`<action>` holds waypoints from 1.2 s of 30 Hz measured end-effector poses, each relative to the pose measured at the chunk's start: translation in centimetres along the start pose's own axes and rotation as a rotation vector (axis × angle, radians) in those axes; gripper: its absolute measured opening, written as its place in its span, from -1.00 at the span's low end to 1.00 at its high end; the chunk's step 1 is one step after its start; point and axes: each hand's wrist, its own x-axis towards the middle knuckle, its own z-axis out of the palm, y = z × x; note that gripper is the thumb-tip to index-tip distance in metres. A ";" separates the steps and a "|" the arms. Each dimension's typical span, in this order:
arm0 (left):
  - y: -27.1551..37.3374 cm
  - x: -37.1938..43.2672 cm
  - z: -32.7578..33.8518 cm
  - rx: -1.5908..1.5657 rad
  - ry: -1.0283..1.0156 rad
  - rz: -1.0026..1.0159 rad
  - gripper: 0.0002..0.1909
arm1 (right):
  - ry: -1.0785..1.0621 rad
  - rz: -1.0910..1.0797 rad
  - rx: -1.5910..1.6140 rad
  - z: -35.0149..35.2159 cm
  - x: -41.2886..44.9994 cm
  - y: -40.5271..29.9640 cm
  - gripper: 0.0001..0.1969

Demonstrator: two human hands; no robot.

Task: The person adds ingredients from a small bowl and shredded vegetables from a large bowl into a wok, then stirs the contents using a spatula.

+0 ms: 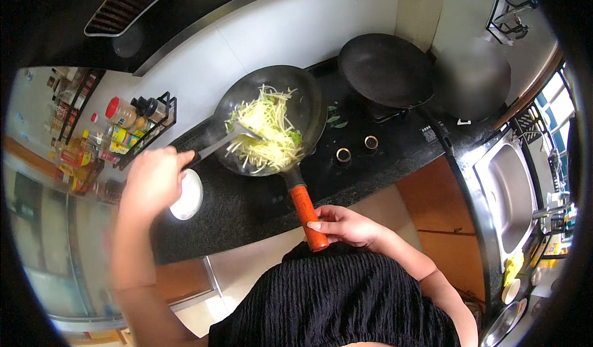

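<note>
My left hand (154, 178), at the left, grips the dark handle of a metal spatula (227, 142). The spatula's blade reaches into shredded pale green and yellow vegetable strips (268, 131), which lie heaped in a dark wok (309, 106). My right hand (345, 225) holds the wok's orange-red wooden handle (304, 210) near its end, thumb on top. The wok sits tilted over the left part of the black stove; the burner beneath it is hidden. A small white dish (187, 196) stands on the counter just beside my left hand.
A second black pan (387, 69) rests on the right burner. Two stove knobs (343, 155) and loose green leaves (337, 121) are between the pans and counter edge. A wall rack (160, 124) holds seasoning bottles at left. A steel sink (509, 199) is at right.
</note>
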 end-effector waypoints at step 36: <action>2.6 -1.2 -1.0 0.051 -0.159 0.039 -0.79 | 0.014 0.043 -0.066 -0.3 0.0 -0.7 -0.53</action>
